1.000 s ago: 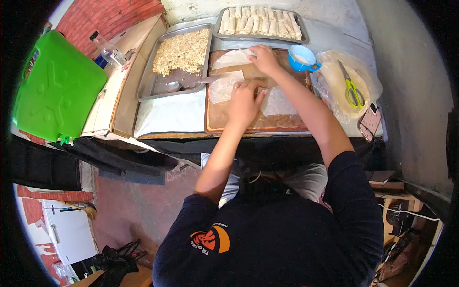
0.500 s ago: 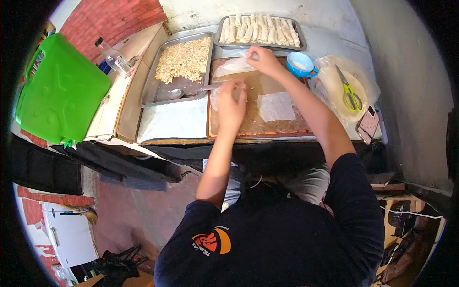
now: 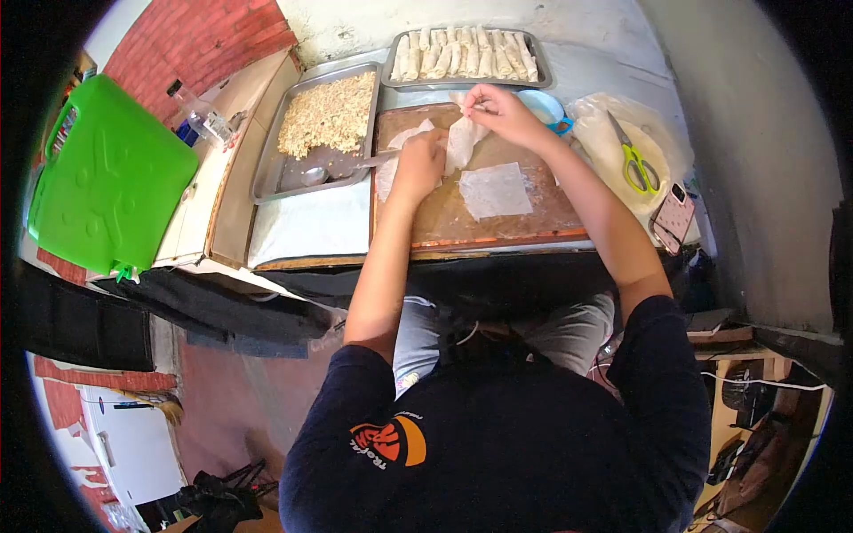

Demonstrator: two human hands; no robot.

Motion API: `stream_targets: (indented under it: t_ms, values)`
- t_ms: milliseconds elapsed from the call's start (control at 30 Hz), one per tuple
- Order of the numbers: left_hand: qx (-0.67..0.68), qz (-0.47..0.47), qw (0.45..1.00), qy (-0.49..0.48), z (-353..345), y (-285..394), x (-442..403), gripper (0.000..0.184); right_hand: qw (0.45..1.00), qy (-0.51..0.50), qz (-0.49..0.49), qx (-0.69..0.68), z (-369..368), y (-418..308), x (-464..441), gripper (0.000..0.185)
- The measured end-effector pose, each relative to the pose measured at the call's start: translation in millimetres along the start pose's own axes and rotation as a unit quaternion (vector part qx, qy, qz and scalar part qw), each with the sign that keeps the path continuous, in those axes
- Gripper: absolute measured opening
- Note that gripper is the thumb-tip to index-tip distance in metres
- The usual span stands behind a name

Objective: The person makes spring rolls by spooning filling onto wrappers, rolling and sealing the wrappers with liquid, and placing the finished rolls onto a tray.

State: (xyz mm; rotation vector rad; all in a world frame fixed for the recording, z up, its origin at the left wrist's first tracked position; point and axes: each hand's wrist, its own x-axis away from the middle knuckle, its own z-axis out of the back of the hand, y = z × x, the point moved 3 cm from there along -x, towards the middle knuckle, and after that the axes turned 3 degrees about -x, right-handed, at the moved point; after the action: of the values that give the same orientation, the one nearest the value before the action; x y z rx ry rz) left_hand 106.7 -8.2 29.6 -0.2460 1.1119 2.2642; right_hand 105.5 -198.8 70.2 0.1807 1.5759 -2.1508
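A thin white spring roll wrapper hangs upright over the brown board. My right hand is closed, pinching its upper end. My left hand has its fingers curled in at the sheet's left edge; its fingertips are partly hidden. More wrapper sheets lie under and beyond my left hand. A single square wrapper lies flat on the board, nearer to me. To the left, a metal spoon rests in a tray of crumbly pale filling, its handle reaching toward my left hand.
Behind the board, a metal tray holds rows of finished rolls. On the right are a blue cup, scissors on bagged wrappers, and a phone. A glass bottle and green jug stand left.
The wrapper between my hands has been lifted from lying flat to hanging upright. My left hand has moved up and its fingers have curled in; my right hand has shifted slightly right.
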Motion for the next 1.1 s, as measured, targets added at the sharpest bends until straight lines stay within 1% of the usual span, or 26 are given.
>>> stream_targets:
  t_ms: [100,200,300,400,500,600,633,700,733,767,800,833,867,900,933,1000,1033,1067,1100]
  values:
    - [-0.082,-0.037,0.995,0.043,-8.4,-9.0,-9.9,0.025,0.999,0.022,-0.02,-0.024,6.7,10.6,-2.1,0.017]
    - [-0.172,-0.026,0.984,-0.039,-6.4,-10.6,-26.1,0.028,0.997,0.063,-0.014,-0.042,12.3,14.5,-3.9,0.024]
    - [-0.199,0.006,0.979,-0.044,-2.1,-21.7,-51.6,0.024,0.991,0.116,0.007,-0.062,14.9,13.3,-6.2,0.028]
    - [-0.136,0.003,0.991,-0.004,4.4,-31.9,-66.5,0.02,0.986,0.154,0.026,-0.055,20.8,4.0,-6.8,0.032]
    - [-0.145,0.066,0.986,-0.036,3.0,-43.3,-77.8,0.025,0.981,0.172,0.054,-0.067,27.1,-9.6,-1.2,0.035]
    - [-0.112,-0.007,0.987,0.119,-5.9,-53.6,-79.3,0.024,0.98,0.156,0.062,-0.102,32.7,-18.8,6.9,0.038]
    - [-0.093,-0.018,0.987,0.126,0.2,-35.6,-77.7,0.032,0.981,0.147,0.06,-0.115,35.4,-23.2,10.1,0.039]
    - [-0.056,-0.043,0.988,0.137,13.9,4.8,-72.4,0.05,0.986,0.084,0.016,-0.142,39.3,-31.7,20.4,0.04]
    - [0.104,-0.012,0.991,0.083,9.2,19.3,-68.3,0.056,0.986,0.053,-0.01,-0.157,39.9,-34.9,27.2,0.041]
    - [0.262,0.023,0.964,0.03,2.3,32.1,-62.3,0.063,0.981,0.026,-0.01,-0.19,38.9,-39.4,30.8,0.041]
    - [0.412,0.06,0.909,-0.023,-2.3,43.1,-53.2,0.07,0.975,-0.001,-0.011,-0.223,37.1,-44.2,35.2,0.042]
    - [0.483,0.092,0.865,-0.103,-3.5,55.9,-39.9,0.071,0.966,-0.028,-0.011,-0.256,35.6,-49.4,39.7,0.042]
    - [0.548,0.122,0.807,-0.181,-4.4,69.4,-24.9,0.072,0.961,-0.049,-0.013,-0.271,34.9,-56.4,44.5,0.042]
    - [0.606,0.151,0.738,-0.255,-8.5,76.8,-13.3,0.073,0.956,-0.07,-0.014,-0.286,34.3,-63.7,49.7,0.042]
    - [0.639,0.118,0.692,-0.316,-17.3,71.9,-6.2,0.07,0.949,-0.09,-0.015,-0.3,33.4,-67.4,54.6,0.042]
    - [0.686,0.047,0.584,-0.432,-40.0,43.7,10.6,0.066,0.967,-0.083,-0.007,-0.241,33.2,-65.6,65.7,0.04]
    - [0.688,0.106,0.611,-0.377,-40.9,37.8,22.0,0.053,0.974,-0.079,-0.003,-0.211,33.5,-65.6,71.4,0.04]
    - [0.668,0.115,0.641,-0.36,-37.6,34.0,32.8,0.048,0.977,-0.087,-0.036,-0.189,32.4,-66.2,78.1,0.04]
    - [0.647,0.124,0.67,-0.343,-24.1,46.0,43.6,0.044,0.979,-0.095,-0.071,-0.167,31.0,-68.2,85.6,0.041]
